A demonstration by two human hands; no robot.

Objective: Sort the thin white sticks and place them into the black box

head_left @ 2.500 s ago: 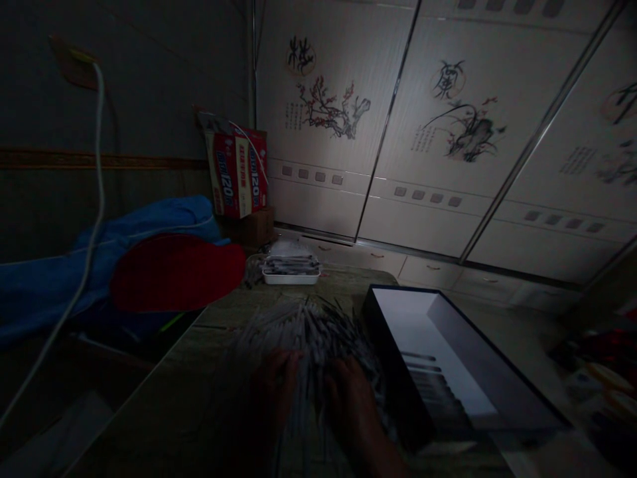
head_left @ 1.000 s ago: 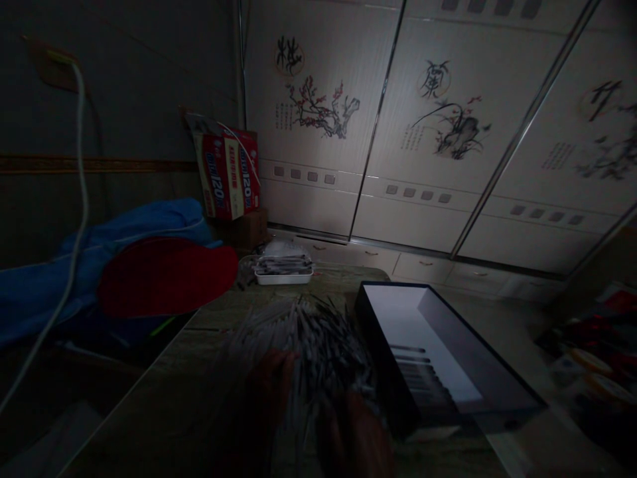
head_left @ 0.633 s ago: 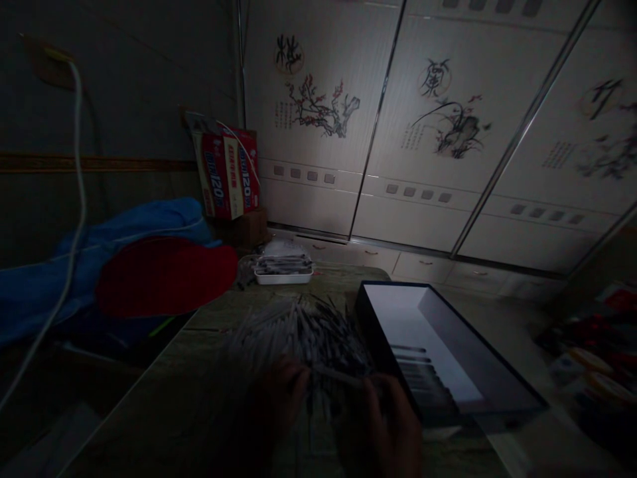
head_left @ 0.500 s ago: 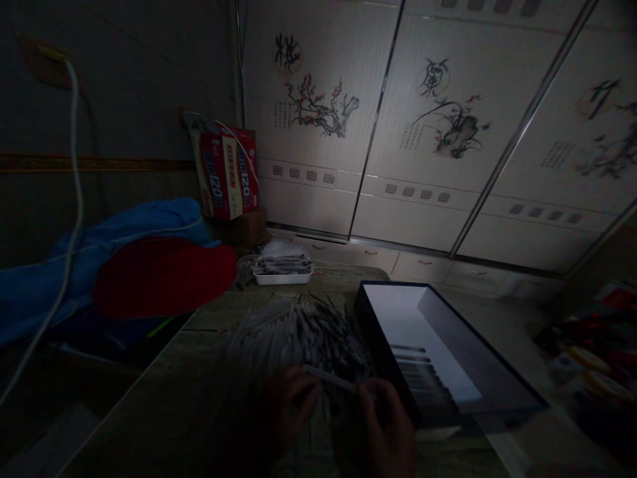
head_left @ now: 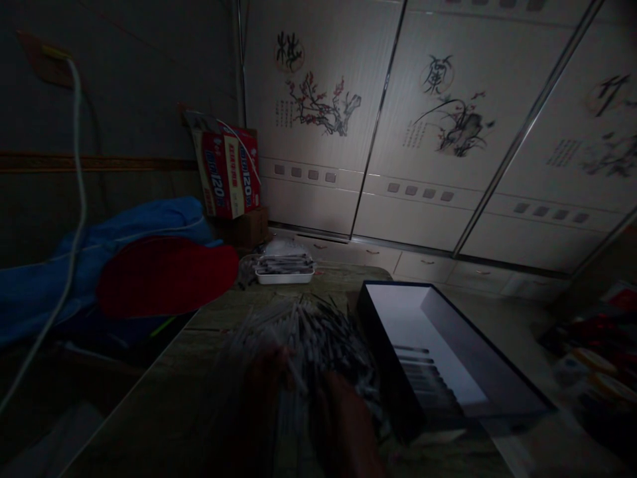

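In the head view, dimly lit, your left hand point(head_left: 271, 372) has its fingers curled beside a pale stick point(head_left: 297, 377), and your right hand point(head_left: 343, 411) arches low over the pile point(head_left: 318, 332); blur and shadow hide whether either grips anything. The pile of slender pieces, paler at left and darker at right, lies mid-desk point(head_left: 169, 378), just left of the open box point(head_left: 403, 309), whose row of dark-tipped pieces point(head_left: 423, 375) looks unchanged. Half a second ago a pale piece spanned your two hands; now none does, and both are down at the pile, suggesting that the work has returned to the loose pieces. Behind stands a filled white tray point(head_left: 284, 279).
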